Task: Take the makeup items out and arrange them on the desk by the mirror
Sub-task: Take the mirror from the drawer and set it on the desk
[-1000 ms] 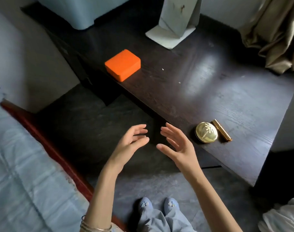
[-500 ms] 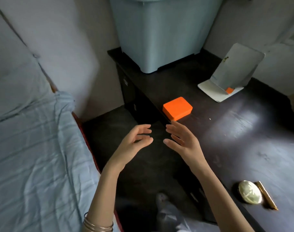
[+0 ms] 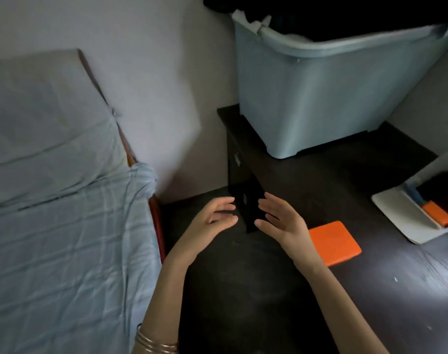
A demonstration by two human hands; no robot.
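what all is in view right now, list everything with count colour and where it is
orange box: 1, orange, flat on the dark desk, right of the right hand
desk: 1, dark brown, right half of view
storage bin: 1, pale blue, on the desk's far end by the wall
mirror: 1, white base, right edge of the desk, orange showing in the glass
bed: 1, pale blue sheet, left side
bangles: several, metallic, on the left wrist
left hand: 1, open, holds nothing
right hand: 1, open, holds nothing
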